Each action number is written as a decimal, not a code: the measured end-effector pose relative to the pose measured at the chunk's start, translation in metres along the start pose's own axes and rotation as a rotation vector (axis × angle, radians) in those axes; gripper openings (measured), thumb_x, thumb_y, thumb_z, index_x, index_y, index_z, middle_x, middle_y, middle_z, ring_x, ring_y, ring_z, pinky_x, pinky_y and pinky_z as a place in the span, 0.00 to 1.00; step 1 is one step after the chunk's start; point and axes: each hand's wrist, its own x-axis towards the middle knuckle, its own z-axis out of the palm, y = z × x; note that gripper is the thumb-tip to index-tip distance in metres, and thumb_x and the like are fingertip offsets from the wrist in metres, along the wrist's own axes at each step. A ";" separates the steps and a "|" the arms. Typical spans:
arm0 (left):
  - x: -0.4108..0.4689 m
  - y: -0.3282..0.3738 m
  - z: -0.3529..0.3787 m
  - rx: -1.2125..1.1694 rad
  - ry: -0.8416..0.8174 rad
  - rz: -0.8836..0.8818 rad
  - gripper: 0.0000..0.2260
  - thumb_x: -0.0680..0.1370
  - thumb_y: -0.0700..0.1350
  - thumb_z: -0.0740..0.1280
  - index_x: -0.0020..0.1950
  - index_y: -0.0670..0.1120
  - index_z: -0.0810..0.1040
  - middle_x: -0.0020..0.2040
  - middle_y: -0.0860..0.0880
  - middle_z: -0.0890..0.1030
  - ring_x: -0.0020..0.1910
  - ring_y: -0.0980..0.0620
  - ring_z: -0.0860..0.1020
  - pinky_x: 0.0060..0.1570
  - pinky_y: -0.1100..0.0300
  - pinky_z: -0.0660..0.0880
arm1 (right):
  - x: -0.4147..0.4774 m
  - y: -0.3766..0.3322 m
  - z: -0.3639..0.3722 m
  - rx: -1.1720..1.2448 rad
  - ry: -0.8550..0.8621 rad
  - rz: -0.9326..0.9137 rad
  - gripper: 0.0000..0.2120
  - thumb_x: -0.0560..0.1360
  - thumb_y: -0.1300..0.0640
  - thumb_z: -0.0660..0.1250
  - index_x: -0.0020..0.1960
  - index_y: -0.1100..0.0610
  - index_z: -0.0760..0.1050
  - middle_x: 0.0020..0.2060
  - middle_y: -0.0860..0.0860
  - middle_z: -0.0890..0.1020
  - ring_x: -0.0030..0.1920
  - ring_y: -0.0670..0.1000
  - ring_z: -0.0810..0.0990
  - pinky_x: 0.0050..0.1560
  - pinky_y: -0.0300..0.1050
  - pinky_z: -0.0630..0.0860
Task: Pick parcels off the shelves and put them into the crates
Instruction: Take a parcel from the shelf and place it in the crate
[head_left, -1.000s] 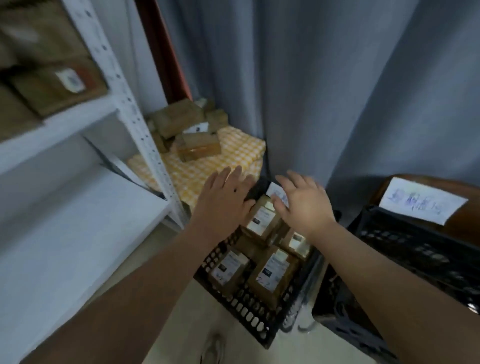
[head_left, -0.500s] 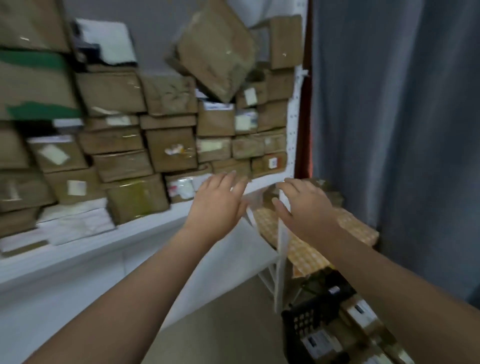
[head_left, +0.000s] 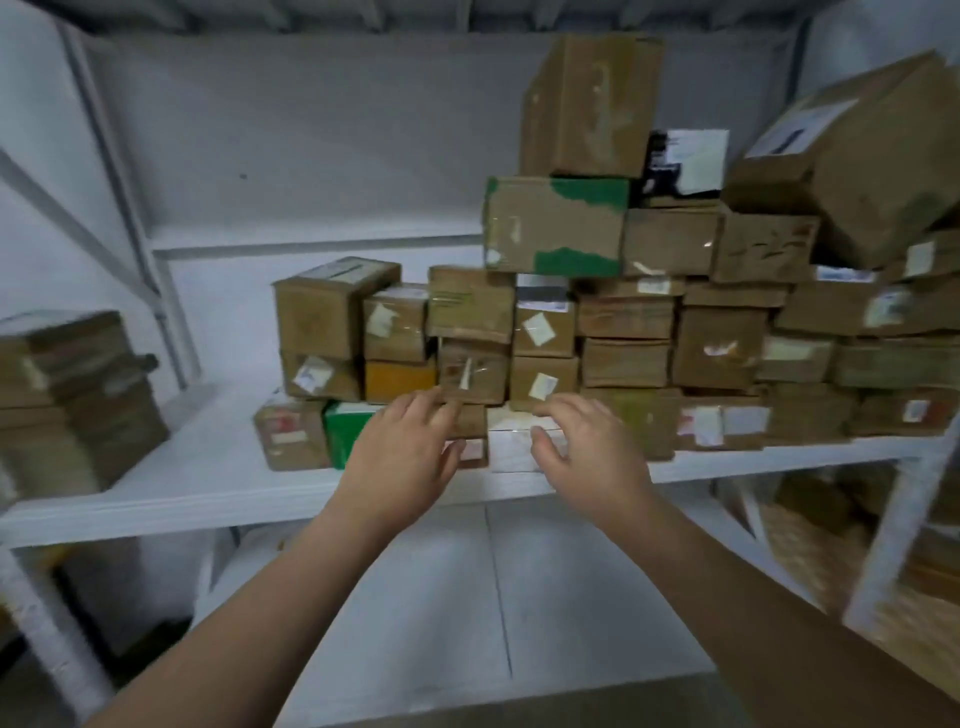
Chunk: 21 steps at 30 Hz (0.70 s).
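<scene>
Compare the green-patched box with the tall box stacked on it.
The green-patched box lies wide and low, while the tall box stands on end. The green-patched box has green patches at its top and bottom edges, while the tall box is plain brown. Both are brown cardboard.

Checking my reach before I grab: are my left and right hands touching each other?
Apart. The head view shows the left hand and right hand side by side, with a white parcel visible in the gap between them.

No text could be read. The white paper labels (head_left: 536, 328) on the brown cardboard parcels (head_left: 718, 370) were too blurred.
</scene>
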 end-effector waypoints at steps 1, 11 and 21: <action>-0.006 -0.020 -0.002 0.003 -0.002 -0.034 0.19 0.77 0.51 0.64 0.67 0.46 0.73 0.67 0.43 0.74 0.64 0.43 0.73 0.60 0.50 0.71 | 0.009 -0.017 0.011 0.034 0.004 -0.024 0.15 0.78 0.53 0.61 0.63 0.55 0.76 0.62 0.49 0.77 0.62 0.52 0.72 0.59 0.45 0.67; 0.034 -0.159 0.003 0.069 0.111 -0.167 0.32 0.73 0.57 0.68 0.73 0.43 0.66 0.73 0.35 0.63 0.69 0.35 0.66 0.67 0.42 0.66 | 0.108 -0.100 0.077 0.200 0.019 -0.090 0.18 0.79 0.50 0.61 0.67 0.51 0.71 0.65 0.47 0.73 0.66 0.49 0.68 0.62 0.45 0.67; 0.118 -0.186 0.036 -0.078 0.134 -0.429 0.38 0.68 0.71 0.61 0.73 0.53 0.60 0.74 0.41 0.56 0.67 0.36 0.63 0.61 0.44 0.68 | 0.183 -0.104 0.104 0.293 0.040 -0.083 0.18 0.78 0.53 0.62 0.67 0.51 0.70 0.65 0.46 0.72 0.66 0.47 0.68 0.61 0.38 0.64</action>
